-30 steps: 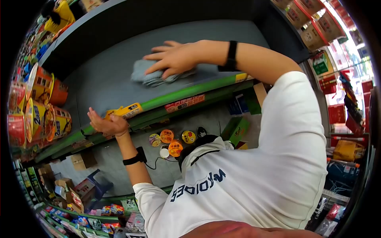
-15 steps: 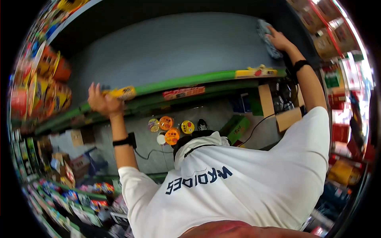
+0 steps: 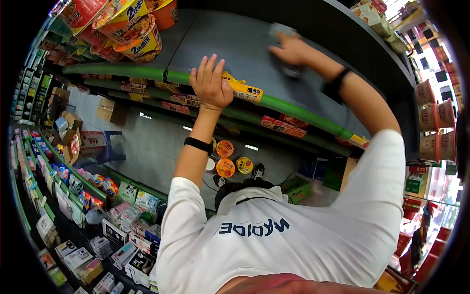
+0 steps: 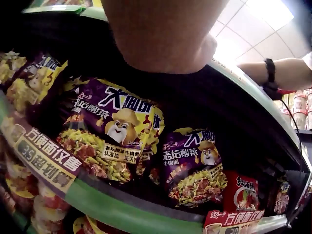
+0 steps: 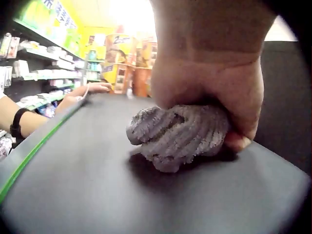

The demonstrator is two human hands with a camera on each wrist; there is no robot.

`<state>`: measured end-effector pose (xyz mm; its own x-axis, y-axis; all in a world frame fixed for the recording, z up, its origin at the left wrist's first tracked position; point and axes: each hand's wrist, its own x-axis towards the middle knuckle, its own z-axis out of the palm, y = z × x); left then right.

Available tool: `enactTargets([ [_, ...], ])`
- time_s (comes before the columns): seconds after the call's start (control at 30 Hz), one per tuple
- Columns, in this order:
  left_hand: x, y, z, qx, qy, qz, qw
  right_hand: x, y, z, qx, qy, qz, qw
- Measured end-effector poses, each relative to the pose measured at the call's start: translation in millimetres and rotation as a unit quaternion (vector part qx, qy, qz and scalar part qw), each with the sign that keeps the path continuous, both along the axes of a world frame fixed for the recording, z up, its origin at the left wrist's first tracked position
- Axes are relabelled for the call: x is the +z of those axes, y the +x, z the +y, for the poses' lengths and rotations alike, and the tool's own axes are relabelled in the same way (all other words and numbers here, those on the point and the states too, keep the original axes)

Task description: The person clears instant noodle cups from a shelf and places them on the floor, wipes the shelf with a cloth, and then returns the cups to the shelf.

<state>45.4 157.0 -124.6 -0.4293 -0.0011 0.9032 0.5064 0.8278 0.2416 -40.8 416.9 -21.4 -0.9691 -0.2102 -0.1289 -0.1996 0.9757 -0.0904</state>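
Observation:
On the dark grey shelf [image 3: 220, 36], my right hand [image 3: 292, 50] presses a bunched cloth [image 5: 178, 134]. The cloth is grey and ribbed, squeezed under the palm with a digit curled at its side in the right wrist view; motion blurs it in the head view. My left hand [image 3: 211, 83] rests at the shelf's green front edge [image 3: 139, 70], fingers straight and thumb beside the yellow price tag [image 3: 247, 90]. In the left wrist view, purple noodle packets [image 4: 112, 129] stand on a lower level beneath the left wrist.
Large instant noodle tubs [image 3: 139, 44] are stacked at the shelf's left end. Several smaller tubs [image 3: 225, 166] stand on the floor below. A blue stool [image 3: 110, 149] and cardboard boxes [image 3: 111, 111] are at the left. More tubs [image 3: 435, 117] line the right side.
The right hand swept the cloth to the shelf's right end, then back leftward. The head view has turned left along the shelf. The left hand stays at the front edge by the yellow tag.

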Motion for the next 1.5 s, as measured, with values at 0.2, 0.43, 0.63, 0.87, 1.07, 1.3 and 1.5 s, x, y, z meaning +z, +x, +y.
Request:
enactTargets([
  [0.2, 0.5, 4.2, 1.5, -0.002, 0.005, -0.03, 1.0, -11.8, -90.3, -190.7, 0.157, -0.05, 0.06, 0.985],
  [0.43, 4.4, 3.5, -2.6, 0.0, -0.006, -0.036, 0.999, 9.3, -89.8, -127.2, 0.068, -0.084, 0.04, 0.993],
  [0.63, 2.6, 5.8, 1.4, -0.009, 0.016, -0.05, 0.999, 4.5, -0.7, 79.8, -0.025, -0.047, 0.032, 0.998],
  [0.87, 1.2, 2.6, 3.5, 0.006, 0.005, -0.013, 1.0, -14.9, 144.1, 378.0, -0.3, 0.043, 0.067, 0.95],
  [1.07, 2.5, 4.4, 2.9, 0.007, -0.003, -0.028, 1.0, -0.2, 136.0, 346.0, -0.363, 0.065, 0.023, 0.929],
  [1.3, 3.5, 4.8, -0.1, -0.007, 0.007, -0.029, 1.0, 13.0, 33.7, 75.9, 0.036, -0.008, 0.064, 0.997],
  [1.5, 5.4, 2.9, -2.8, -0.002, 0.026, -0.028, 0.999, 8.7, -91.9, -126.7, 0.22, -0.016, 0.075, 0.972],
])
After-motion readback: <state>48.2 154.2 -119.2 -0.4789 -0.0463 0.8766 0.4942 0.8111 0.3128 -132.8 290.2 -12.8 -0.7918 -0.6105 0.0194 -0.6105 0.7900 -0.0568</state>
